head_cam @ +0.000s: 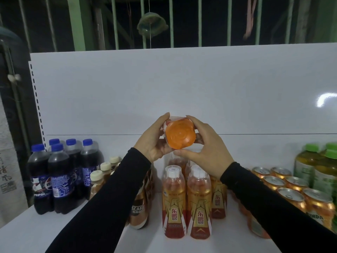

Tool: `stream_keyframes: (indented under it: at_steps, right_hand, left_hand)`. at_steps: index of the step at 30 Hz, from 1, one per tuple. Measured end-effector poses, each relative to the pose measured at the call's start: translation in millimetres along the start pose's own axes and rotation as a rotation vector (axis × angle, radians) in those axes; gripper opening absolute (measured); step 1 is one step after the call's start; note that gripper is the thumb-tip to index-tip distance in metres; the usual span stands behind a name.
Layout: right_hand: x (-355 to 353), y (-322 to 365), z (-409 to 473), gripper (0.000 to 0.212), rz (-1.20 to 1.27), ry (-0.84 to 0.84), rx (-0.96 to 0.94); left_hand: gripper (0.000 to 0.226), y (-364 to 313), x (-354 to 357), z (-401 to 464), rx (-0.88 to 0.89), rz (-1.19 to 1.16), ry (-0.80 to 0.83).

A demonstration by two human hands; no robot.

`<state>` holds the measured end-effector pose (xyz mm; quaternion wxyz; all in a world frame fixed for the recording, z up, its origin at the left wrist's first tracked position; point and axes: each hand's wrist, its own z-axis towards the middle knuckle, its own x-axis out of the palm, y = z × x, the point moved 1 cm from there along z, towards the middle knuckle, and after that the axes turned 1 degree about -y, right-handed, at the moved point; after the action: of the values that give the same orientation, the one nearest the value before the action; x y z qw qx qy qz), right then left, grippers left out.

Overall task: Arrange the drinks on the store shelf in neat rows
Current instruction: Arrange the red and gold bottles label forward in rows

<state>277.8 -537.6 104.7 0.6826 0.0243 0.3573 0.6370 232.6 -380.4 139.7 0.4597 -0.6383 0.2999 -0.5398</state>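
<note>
Drink bottle tilted bottom-first toward the camera

Orange bottle (180, 136) is being held above the shelf (54, 232), its base facing the camera. Left hand (155, 141) and right hand (204, 150) are both curling around its sides. It is probably full, fairly heavy, with smooth slick plastic; gripping the body seems safest. Matching gold bottles (186, 203) are standing directly below, cola bottles (60, 176) left, cans (291, 194) right, crowding any gap.

Both arms wear long, close-fitting black sleeves (109, 194) of plain, unmarked cloth, ending at the wrists. The hands (155, 141) are bare, with no gloves, rings or watch visible.
</note>
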Motion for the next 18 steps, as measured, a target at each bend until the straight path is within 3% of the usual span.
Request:
stream_keyframes:
  at_steps: [7,12,15,18]
  right_hand:
    - [2.4,1.8,-3.6,0.090,0.012,-0.005,-0.015]
    - [-0.7,5.5,-6.5,0.079,0.247,0.025,0.125]
    - [-5.1,0.5,-0.2,0.085,0.313,0.046,0.242]
    - [-9.6,-4.1,4.3,0.064,0.313,0.159,0.239]
  left_hand:
    - [0.047,0.8,-4.8,4.3,0.017,0.036,0.018]
    - [0.063,1.6,-8.1,8.0,0.186,0.157,0.078]
    - [0.062,1.2,-4.8,4.9,0.344,0.271,0.130]
    - [0.074,-0.6,-2.0,2.8,0.434,0.309,0.283]
